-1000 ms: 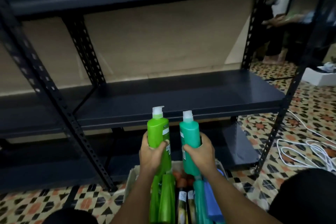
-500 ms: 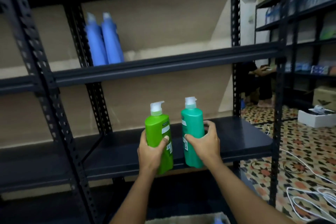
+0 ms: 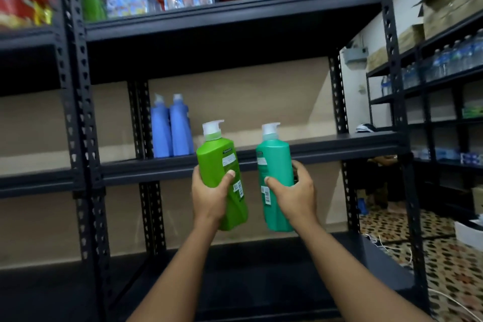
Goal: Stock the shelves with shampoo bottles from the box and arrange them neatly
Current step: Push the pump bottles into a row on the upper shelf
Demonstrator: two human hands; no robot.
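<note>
A: Bottles first, from the left. Where were they?

B: Two blue bottles (image 3: pixel 171 127) stood upright at the left end of the middle shelf (image 3: pixel 326 144). The left hand (image 3: pixel 210 195) gripped the lime green bottle (image 3: pixel 222 178), fingers curled round its body, thumb across the label.

A: And the other?

B: The right hand (image 3: pixel 295 195) held the teal bottle (image 3: pixel 275 178) the same way, in front of the shelf edge. Both long axes ran near vertical, pumps up, spouts pointing right; probably kept so for setting down beside the blue pair.

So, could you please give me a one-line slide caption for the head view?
Left hand and right hand raise a lime-green bottle and a teal bottle toward the shelf holding two blue bottles.
</note>
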